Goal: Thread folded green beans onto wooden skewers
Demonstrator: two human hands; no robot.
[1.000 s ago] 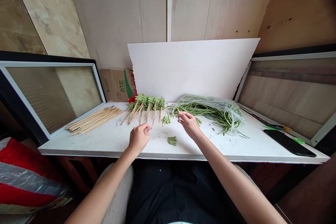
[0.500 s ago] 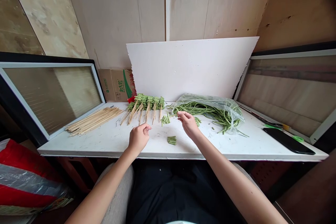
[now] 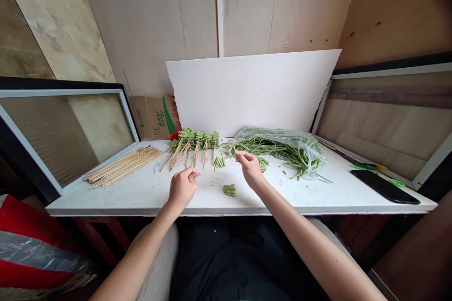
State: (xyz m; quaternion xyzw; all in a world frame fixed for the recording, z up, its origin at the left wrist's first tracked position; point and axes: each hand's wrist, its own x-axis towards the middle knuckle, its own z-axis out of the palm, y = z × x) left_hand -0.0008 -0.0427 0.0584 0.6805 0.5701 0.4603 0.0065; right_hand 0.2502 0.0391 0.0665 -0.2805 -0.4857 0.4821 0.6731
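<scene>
Near bean pile, pieces running left-right, lies right of left hand, nearside of right hand fingertips; both pinched, contents unclear.

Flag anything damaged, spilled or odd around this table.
White board behind the table: both side edges look ragged, as if broken rather than cut. A few green bits lie loose by the bag of beans.

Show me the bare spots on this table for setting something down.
Bare: front left, between the loose skewers and the left hand; front right, between the right forearm and the black phone. Crowded: the back, from the loaded skewers to the bagged long beans.
</scene>
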